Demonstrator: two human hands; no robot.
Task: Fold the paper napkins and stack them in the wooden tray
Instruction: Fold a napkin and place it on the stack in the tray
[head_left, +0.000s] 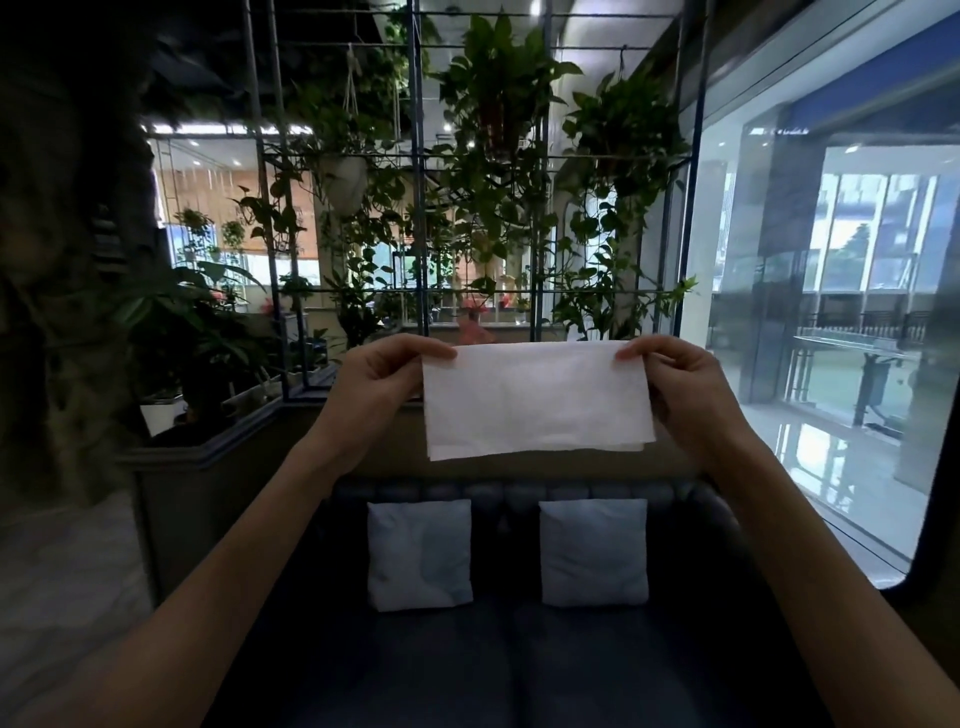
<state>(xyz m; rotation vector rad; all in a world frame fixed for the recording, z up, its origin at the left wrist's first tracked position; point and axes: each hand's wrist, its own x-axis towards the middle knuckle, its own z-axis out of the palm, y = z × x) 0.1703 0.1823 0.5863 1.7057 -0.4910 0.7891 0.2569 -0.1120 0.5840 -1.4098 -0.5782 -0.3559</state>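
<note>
A white paper napkin (537, 400) hangs in the air at the middle of the head view, folded into a wide rectangle with layered edges showing at its lower right corner. My left hand (384, 376) pinches its upper left corner between thumb and fingers. My right hand (680, 384) pinches the upper right corner the same way. Both arms are stretched out in front of me. No wooden tray is in view.
Below the napkin stands a dark blue sofa (519, 665) with two pale cushions (420, 553) (593, 552). Behind it a metal grid shelf (415, 208) carries several hanging plants. A planter ledge (208, 447) is at the left, a glass wall (831, 312) at the right.
</note>
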